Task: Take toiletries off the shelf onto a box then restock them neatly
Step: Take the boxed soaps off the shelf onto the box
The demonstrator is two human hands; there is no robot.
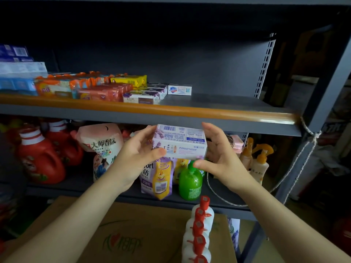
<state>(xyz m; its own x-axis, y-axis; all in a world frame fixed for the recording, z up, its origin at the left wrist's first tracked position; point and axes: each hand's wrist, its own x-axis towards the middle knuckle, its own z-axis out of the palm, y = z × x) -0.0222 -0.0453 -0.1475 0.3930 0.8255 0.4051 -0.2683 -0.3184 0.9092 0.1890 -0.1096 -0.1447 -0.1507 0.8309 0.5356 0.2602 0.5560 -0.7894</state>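
Both hands are on the soap box: the left hand pinches its left end, thumb curled under the front edge and fingers along the back, while the right hand cups the right end, thumb beneath the corner and fingers half open behind it. The box sits in the air just below the upper shelf's orange-edged lip, lavender print on its left side, a barcode and small blue text on top; the wording is too fine to read. On the upper shelf lie rows of soap bars, a "LUX" box at the front and a white box with a blue shield logo at the right end of the row. On the lower shelf stand red jugs, a white pouch reading "大师香氛", a purple-and-yellow pouch and a green pump bottle. Below, a brown carton carries a row of white bottles with red caps. The rack is dark grey steel, with rope knotted on its right post.
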